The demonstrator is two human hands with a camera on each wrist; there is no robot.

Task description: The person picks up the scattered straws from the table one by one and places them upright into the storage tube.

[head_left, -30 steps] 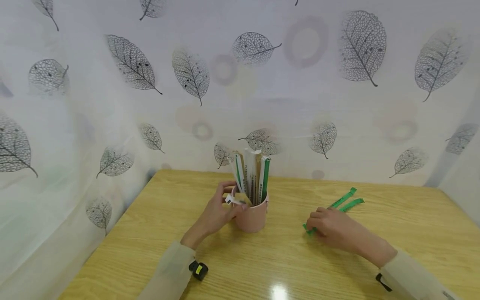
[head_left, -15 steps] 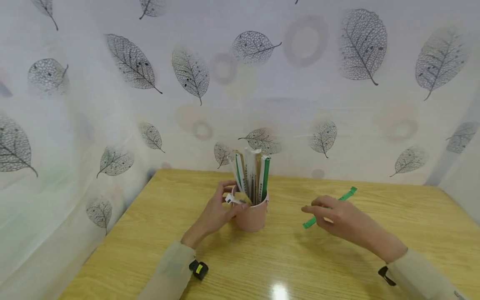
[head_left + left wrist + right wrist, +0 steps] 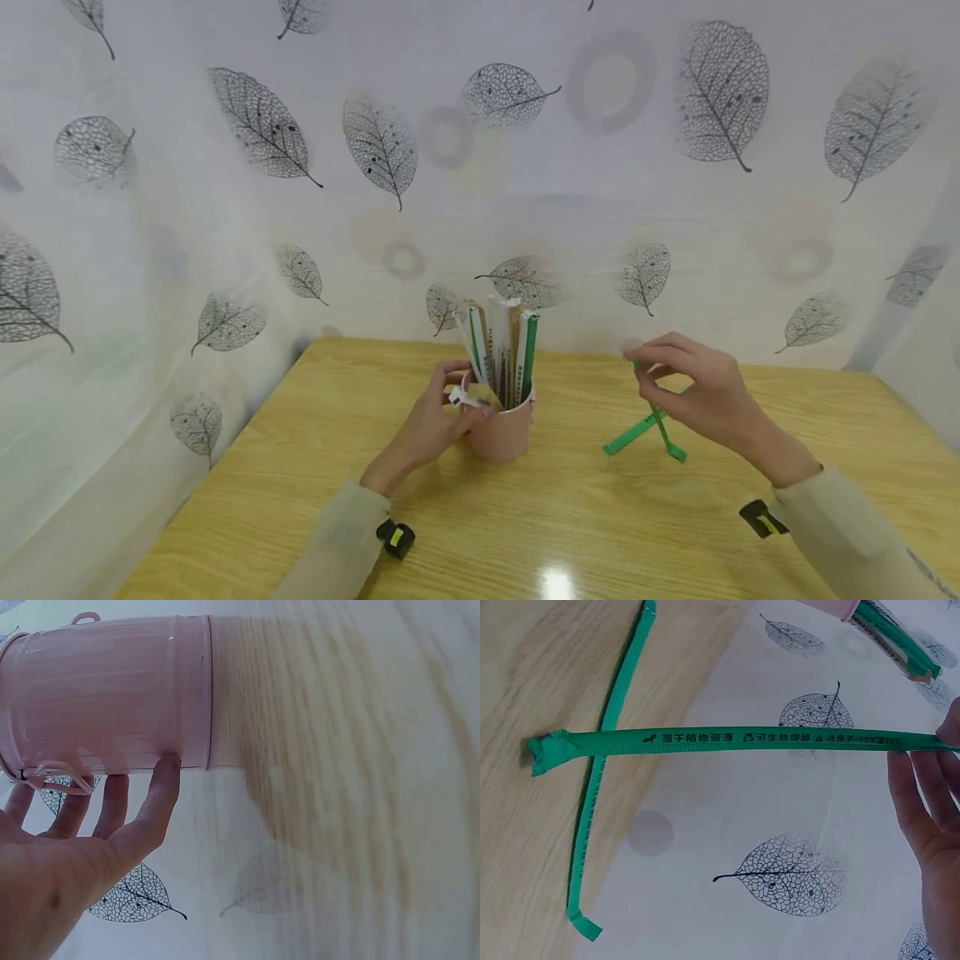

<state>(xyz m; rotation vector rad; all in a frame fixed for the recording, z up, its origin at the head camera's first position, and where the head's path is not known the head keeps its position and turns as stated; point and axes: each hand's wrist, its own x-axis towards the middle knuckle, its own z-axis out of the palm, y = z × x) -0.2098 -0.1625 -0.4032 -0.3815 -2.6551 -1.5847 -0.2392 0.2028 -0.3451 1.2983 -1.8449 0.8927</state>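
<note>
My left hand [image 3: 429,429] grips a small pink bucket [image 3: 502,437], thumb near the rim and fingers round its left side. In the left wrist view, fingertips touch the wall of the bucket [image 3: 105,697] near a loop handle. Several wrapped straws [image 3: 529,358], white, tan and green, stand in it; a white and tan piece [image 3: 476,398] juts over the rim by the thumb. My right hand [image 3: 705,396] pinches one end of a green paper-wrapped straw [image 3: 742,740], which hangs down with its crumpled end low. Behind it, a second green-wrapped straw [image 3: 589,802] lies on the table.
The wooden table [image 3: 360,367] meets a pale, leaf-patterned curtain [image 3: 525,192] at its back and left edges. Dark wrist straps [image 3: 396,538] show below both sleeves. A bright glare spot lies on the table's near part.
The right hand has lifted one of two green-wrapped straws off the table, swinging it up and back by one end. The other straw stays. The left hand and bucket hold still.
</note>
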